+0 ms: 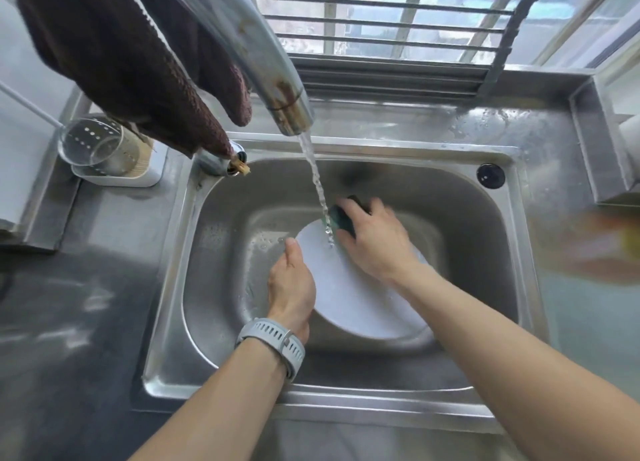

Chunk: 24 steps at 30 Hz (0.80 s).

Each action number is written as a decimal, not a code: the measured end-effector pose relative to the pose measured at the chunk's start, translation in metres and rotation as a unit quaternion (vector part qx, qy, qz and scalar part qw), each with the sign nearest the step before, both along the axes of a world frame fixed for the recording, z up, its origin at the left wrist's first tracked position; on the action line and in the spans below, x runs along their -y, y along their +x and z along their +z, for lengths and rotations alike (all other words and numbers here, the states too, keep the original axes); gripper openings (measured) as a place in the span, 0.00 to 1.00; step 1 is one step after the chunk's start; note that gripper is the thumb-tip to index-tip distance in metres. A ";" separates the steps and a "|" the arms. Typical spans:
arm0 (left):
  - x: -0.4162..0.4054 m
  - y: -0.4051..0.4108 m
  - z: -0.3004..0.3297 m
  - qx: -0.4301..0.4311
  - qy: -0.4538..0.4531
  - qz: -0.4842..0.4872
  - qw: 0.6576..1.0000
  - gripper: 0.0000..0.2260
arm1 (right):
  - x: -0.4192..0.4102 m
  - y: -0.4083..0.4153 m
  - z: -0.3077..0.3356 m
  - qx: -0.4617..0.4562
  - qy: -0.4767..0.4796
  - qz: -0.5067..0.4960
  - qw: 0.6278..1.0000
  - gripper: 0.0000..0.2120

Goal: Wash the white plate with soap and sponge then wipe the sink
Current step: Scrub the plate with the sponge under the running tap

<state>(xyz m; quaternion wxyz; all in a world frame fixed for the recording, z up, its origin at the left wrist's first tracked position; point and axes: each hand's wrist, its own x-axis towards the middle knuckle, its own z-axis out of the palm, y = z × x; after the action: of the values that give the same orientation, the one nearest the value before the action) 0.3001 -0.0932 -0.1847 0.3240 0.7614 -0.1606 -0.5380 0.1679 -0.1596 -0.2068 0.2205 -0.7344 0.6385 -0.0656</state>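
White plate is held tilted inside the steel sink, centre of frame, its left rim gripped by the left hand. A dark green sponge is clutched by the right hand and pressed to the plate's upper edge. Water from the tap at upper centre is seen striking the plate beside the sponge.

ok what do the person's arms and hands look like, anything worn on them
Both forearms are bare, with no sleeves in view. The left hand has a pale grey watch strap with rows of holes and a metal buckle at the wrist. The right hand wears nothing visible: no glove or ring shows.
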 end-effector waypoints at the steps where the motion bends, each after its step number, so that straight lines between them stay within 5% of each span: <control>1: 0.000 0.002 -0.001 -0.004 -0.010 0.007 1.000 0.27 | 0.003 -0.015 -0.002 -0.033 0.002 -0.012 0.999 0.22; 5: 0.004 0.004 -0.001 -0.014 -0.029 0.018 0.999 0.27 | -0.045 -0.059 0.014 -0.112 0.011 -0.012 0.994 0.23; 10: -0.002 -0.001 0.002 -0.036 -0.033 0.031 0.998 0.26 | -0.110 -0.022 0.052 0.027 0.070 0.046 0.996 0.24; 13: -0.003 -0.002 -0.001 -0.047 -0.033 0.050 0.997 0.29 | -0.078 0.010 0.043 0.064 0.048 0.064 0.995 0.22; 20: 0.000 -0.004 0.005 -0.070 -0.036 0.035 0.996 0.24 | -0.037 -0.040 0.024 -0.061 0.037 -0.047 0.996 0.22; 24: -0.005 -0.018 0.004 -0.092 -0.016 0.025 0.995 0.27 | -0.035 -0.013 0.025 0.021 0.080 -0.062 0.995 0.22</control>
<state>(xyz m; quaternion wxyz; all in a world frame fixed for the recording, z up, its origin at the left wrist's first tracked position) 0.2819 -0.0886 -0.1803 0.3627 0.7074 -0.1201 -0.5947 0.1548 -0.1247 -0.1817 0.2874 -0.6717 0.6815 -0.0431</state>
